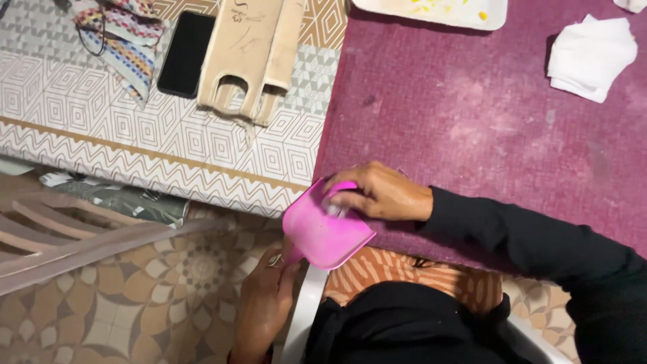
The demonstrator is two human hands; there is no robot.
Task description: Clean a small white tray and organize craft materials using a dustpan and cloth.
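My left hand (264, 296) grips the handle of a bright pink dustpan (322, 232), held tilted just below the table's near edge. My right hand (379, 192) rests on the purple tablecloth (485, 135) at that edge, fingers curled around something small and pale at the pan's mouth; what it is I cannot tell. A black sleeve (532, 243) covers my right arm.
A patterned white and gold cloth (135, 128) covers the left table, bearing a black phone (186, 52), a beige phone case (251, 57) and a striped fabric piece (125, 40). White napkins (592, 55) and a white tray (438, 12) lie far right. A plastic chair (81, 236) stands left.
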